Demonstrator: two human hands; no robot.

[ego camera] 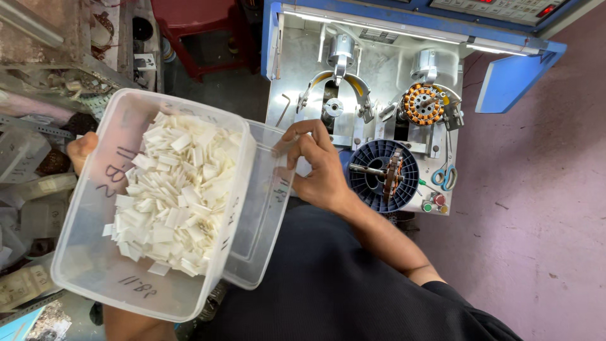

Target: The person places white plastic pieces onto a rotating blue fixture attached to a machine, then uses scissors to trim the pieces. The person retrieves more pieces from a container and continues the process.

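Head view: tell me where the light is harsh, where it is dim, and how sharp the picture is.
Head view: a bright strip lamp glares off the winding machine's metal plate; the shelf clutter at left sits in dim shade; the white paper slips in the clear plastic tub look nearly washed out; the right hand is sharp, without motion blur.

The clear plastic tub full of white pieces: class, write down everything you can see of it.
The clear rectangular plastic tub is translucent, with rounded corners and dark handwritten marks on its walls. It is tilted, held in the air, and holds a heap of small flat white paper-like slips. The left hand shows at its far edge. Its lower side overlaps an empty clear plastic tub, whose rim the right hand has in its grip.
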